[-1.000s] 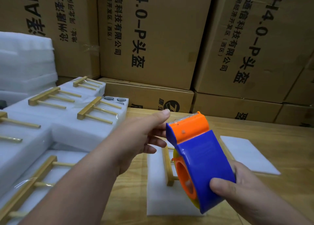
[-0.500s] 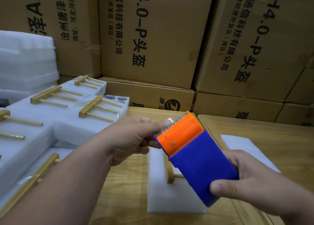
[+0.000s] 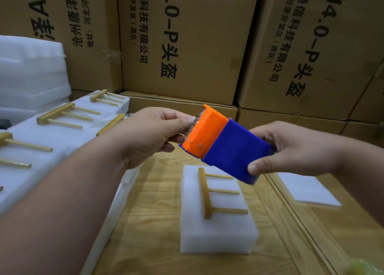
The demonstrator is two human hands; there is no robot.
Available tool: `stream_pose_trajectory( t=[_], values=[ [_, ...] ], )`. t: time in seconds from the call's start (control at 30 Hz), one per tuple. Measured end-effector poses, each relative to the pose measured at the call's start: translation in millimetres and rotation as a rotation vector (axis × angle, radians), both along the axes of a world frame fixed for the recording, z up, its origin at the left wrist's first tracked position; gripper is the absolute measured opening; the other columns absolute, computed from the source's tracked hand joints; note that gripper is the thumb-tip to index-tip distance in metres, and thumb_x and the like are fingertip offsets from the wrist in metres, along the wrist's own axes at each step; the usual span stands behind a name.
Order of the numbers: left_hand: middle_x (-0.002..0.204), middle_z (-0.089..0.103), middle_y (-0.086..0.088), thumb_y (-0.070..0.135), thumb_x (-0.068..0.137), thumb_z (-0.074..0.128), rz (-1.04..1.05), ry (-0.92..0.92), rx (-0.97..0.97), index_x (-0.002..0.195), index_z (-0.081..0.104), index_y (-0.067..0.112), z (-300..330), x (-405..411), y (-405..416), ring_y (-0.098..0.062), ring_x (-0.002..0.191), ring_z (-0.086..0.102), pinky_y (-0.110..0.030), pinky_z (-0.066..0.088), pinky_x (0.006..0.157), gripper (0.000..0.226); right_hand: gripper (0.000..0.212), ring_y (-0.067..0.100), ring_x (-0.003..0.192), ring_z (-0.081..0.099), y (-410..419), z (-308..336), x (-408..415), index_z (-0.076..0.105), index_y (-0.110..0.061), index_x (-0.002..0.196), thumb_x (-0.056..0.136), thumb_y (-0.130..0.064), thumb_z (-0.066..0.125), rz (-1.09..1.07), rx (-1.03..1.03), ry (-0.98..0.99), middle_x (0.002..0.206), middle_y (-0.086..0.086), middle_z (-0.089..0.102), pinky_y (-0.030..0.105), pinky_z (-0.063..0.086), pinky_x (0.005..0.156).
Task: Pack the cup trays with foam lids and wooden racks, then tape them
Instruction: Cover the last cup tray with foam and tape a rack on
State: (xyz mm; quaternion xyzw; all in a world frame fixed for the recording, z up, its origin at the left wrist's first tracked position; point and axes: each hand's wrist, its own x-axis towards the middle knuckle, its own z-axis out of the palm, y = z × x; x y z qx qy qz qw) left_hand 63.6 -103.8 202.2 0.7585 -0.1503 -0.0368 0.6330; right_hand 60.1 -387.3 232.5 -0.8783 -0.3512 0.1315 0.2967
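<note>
Tape dispenser (image 3: pixel 226 150) gripped by right hand (image 3: pixel 295 150); left hand (image 3: pixel 153 133) pinches its toothed orange end

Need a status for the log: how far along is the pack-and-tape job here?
Done: several foam packs at left already carry wooden racks. In hand: the right hand holds the tape dispenser while the left hand pinches at its orange toothed end. Left: the centre pack, rack laid on top, shows no tape.
</note>
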Motion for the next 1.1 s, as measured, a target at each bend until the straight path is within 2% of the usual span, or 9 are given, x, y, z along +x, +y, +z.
stream_pose_trajectory(
  t=[0.07, 0.2, 0.37, 0.57, 0.7, 0.77, 0.9, 1.0, 1.1],
  values=[
    [0.073, 0.071, 0.004, 0.045, 0.079, 0.070, 0.056, -0.018, 0.006, 0.084, 0.081, 0.024, -3.4, 2.2, -0.2, -0.002, 0.062, 0.063, -0.026, 0.049, 0.064, 0.023, 0.017, 0.013, 0.084, 0.071, -0.1, 0.2, 4.3, 0.069, -0.033, 0.101, 0.085, -0.032, 0.077, -0.002, -0.002, -0.014, 0.095, -0.002, 0.075, 0.026, 0.055, 0.072],
    [0.081, 0.075, 0.002, 0.036, 0.096, 0.066, 0.145, -0.014, -0.015, 0.102, 0.076, 0.019, -13.8, 6.4, -1.5, -0.008, 0.071, 0.067, -0.037, 0.052, 0.077, 0.021, 0.016, 0.015, 0.083, 0.071, -0.6, -4.1, 9.6, 0.068, -0.036, 0.100, 0.086, -0.034, 0.076, 0.018, -0.003, 0.006, 0.094, -0.001, 0.074, 0.027, 0.056, 0.071],
    [0.092, 0.076, -0.005, 0.034, 0.076, 0.074, 0.040, 0.090, -0.143, 0.117, 0.072, 0.015, -23.5, 5.7, -1.7, -0.012, 0.077, 0.069, -0.035, 0.054, 0.081, 0.045, 0.017, 0.013, 0.082, 0.069, -3.9, -9.4, 9.2, 0.067, -0.037, 0.103, 0.090, -0.030, 0.075, 0.077, -0.002, 0.034, 0.094, -0.002, 0.072, 0.023, 0.054, 0.071],
    [0.074, 0.068, -0.002, 0.037, 0.071, 0.073, -0.041, 0.210, -0.140, 0.078, 0.079, 0.017, -31.2, 3.3, -7.0, -0.008, 0.066, 0.058, -0.023, 0.049, 0.067, 0.021, 0.021, 0.020, 0.090, 0.071, -8.0, -9.6, 11.5, 0.066, -0.035, 0.109, 0.091, -0.030, 0.076, 0.088, -0.031, 0.020, 0.102, 0.000, 0.072, 0.027, 0.057, 0.075],
    [0.079, 0.075, 0.000, 0.045, 0.073, 0.072, 0.100, 0.046, -0.114, 0.091, 0.077, 0.018, -27.4, 1.6, -11.1, -0.008, 0.071, 0.068, -0.032, 0.051, 0.076, 0.034, 0.019, 0.018, 0.087, 0.071, -8.4, -8.5, 11.1, 0.067, -0.036, 0.105, 0.091, -0.031, 0.077, 0.048, -0.070, -0.004, 0.099, -0.001, 0.073, 0.028, 0.058, 0.074],
    [0.074, 0.074, 0.005, 0.040, 0.089, 0.070, 0.194, -0.048, -0.054, 0.089, 0.076, 0.020, -25.1, 1.4, -16.9, -0.003, 0.066, 0.067, -0.030, 0.051, 0.071, 0.022, 0.015, 0.020, 0.083, 0.071, -5.7, -12.1, 10.0, 0.068, -0.030, 0.099, 0.086, -0.037, 0.074, -0.025, -0.007, -0.009, 0.094, 0.002, 0.073, 0.030, 0.056, 0.074],
    [0.070, 0.074, 0.006, 0.027, 0.099, 0.063, 0.302, -0.046, -0.063, 0.086, 0.074, 0.018, -22.6, 1.4, -27.4, -0.001, 0.061, 0.066, -0.025, 0.050, 0.061, 0.020, 0.074, 0.020, 0.059, 0.058, 10.1, -36.8, 6.0, 0.061, -0.009, 0.071, 0.072, -0.083, 0.056, -0.329, 0.289, -0.106, 0.066, 0.007, 0.063, 0.035, 0.044, 0.064],
    [0.067, 0.071, 0.003, 0.029, 0.098, 0.064, 0.256, 0.069, -0.227, 0.082, 0.071, 0.018, -21.8, -0.6, -34.2, -0.005, 0.055, 0.065, -0.022, 0.048, 0.054, 0.021, 0.069, 0.005, 0.046, 0.058, 19.4, -46.7, -0.3, 0.065, -0.024, 0.057, 0.066, -0.090, 0.051, -0.418, 0.423, -0.179, 0.053, -0.004, 0.063, 0.015, 0.042, 0.047],
    [0.064, 0.069, 0.005, 0.031, 0.097, 0.065, 0.300, 0.095, -0.294, 0.086, 0.072, 0.018, -25.5, 1.6, -36.6, -0.004, 0.053, 0.063, -0.020, 0.048, 0.050, 0.018, 0.066, 0.012, 0.053, 0.066, 19.5, -42.3, -0.7, 0.070, -0.015, 0.069, 0.069, -0.080, 0.059, -0.404, 0.421, -0.232, 0.063, 0.002, 0.072, 0.017, 0.046, 0.047]
  ],
)
